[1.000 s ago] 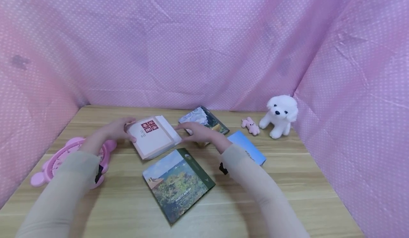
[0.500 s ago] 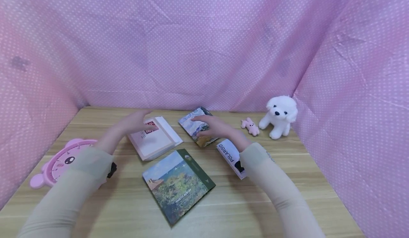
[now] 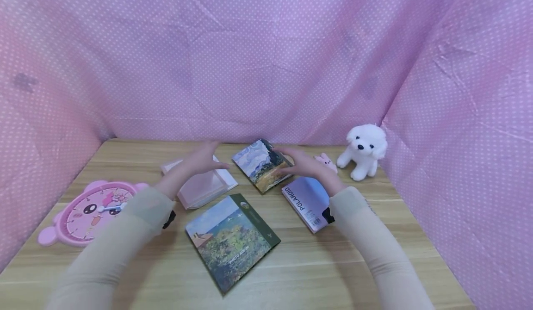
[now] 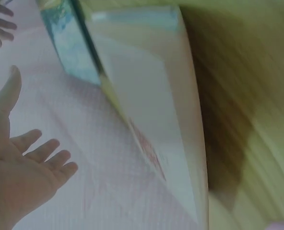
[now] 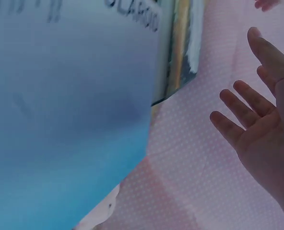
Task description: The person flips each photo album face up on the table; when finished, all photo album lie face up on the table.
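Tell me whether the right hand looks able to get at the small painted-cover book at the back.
Most likely yes: in the head view the right hand is open, its fingers overlapping the right side of the painted-cover book, and nothing visible lies on the cover.

Green-banded album [image 3: 233, 243]: we read PHOTO ALBUM in pale capitals on its cover. Blue book [image 3: 308, 196]: POLAROID in dark capitals along its edge, inverted in the head view; near it, small print too fine for us. White book [image 4: 137, 81]: we note red printing, blurred past reading. Pink clock [image 3: 92, 215]: dial markings too small to read.
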Demonstrator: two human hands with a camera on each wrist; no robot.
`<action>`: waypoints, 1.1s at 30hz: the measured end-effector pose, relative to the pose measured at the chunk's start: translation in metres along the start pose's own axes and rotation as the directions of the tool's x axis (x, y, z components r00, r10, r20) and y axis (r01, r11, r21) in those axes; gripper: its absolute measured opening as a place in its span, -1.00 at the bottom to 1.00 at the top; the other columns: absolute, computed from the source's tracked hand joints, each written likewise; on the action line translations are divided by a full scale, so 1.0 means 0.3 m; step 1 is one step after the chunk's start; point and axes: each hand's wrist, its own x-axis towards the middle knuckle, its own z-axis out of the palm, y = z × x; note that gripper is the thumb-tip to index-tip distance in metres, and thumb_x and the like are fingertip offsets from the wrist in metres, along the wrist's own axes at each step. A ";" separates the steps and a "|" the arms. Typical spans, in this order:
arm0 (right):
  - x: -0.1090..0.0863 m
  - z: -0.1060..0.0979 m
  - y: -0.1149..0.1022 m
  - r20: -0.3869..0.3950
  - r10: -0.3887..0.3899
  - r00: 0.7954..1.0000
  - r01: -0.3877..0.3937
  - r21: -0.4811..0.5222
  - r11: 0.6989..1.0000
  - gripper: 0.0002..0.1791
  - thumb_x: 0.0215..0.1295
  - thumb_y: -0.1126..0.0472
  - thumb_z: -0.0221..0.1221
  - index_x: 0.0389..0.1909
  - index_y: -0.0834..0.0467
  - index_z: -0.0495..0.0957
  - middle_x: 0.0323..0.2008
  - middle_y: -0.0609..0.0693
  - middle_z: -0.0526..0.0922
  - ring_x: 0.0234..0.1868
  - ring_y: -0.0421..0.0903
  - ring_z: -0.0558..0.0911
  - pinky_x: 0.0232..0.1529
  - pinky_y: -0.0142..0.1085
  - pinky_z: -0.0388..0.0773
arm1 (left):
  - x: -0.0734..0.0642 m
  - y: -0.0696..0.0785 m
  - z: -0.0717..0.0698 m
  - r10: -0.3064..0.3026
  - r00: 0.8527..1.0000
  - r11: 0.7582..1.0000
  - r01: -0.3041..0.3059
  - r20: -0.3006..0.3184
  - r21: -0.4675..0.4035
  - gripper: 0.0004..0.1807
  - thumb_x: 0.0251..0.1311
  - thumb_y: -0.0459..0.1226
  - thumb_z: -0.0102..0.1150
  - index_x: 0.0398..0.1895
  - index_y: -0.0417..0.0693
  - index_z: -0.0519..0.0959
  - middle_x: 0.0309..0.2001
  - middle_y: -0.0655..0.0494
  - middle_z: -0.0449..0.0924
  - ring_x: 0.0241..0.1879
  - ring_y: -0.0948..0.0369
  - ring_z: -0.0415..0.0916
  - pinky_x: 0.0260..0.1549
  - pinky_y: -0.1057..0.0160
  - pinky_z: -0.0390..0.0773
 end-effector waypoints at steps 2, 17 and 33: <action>-0.007 0.000 0.026 -0.005 0.023 1.000 -0.023 -0.018 1.000 -0.19 0.16 0.19 0.31 0.41 0.10 0.16 0.39 0.09 0.23 0.38 0.08 0.22 0.38 -0.02 0.15 | 0.020 0.008 0.028 0.010 1.000 1.000 -0.010 -0.014 -0.009 0.06 0.01 0.04 0.34 0.42 -0.33 0.02 0.38 -0.37 0.06 0.35 -0.25 0.04 0.31 -0.19 0.09; -0.029 0.028 0.193 0.036 0.182 0.983 -0.182 0.009 0.983 -0.19 0.12 0.20 0.33 0.38 0.18 0.20 0.34 0.16 0.30 0.34 0.14 0.28 0.35 0.00 0.20 | 0.155 0.030 0.185 0.060 0.997 0.990 -0.052 0.056 -0.133 0.01 0.01 -0.08 0.39 0.41 -0.33 0.05 0.37 -0.33 0.11 0.35 -0.20 0.07 0.35 -0.10 0.09; 0.015 0.059 0.230 0.097 0.198 0.975 -0.199 0.001 0.980 -0.27 0.17 0.21 0.29 0.35 0.23 0.24 0.25 0.23 0.40 0.25 0.17 0.39 0.29 -0.02 0.30 | 0.236 0.038 0.242 0.053 0.992 0.998 -0.048 0.115 -0.038 -0.03 -0.01 -0.07 0.39 0.40 -0.29 0.12 0.37 -0.28 0.15 0.37 -0.17 0.07 0.38 -0.04 0.04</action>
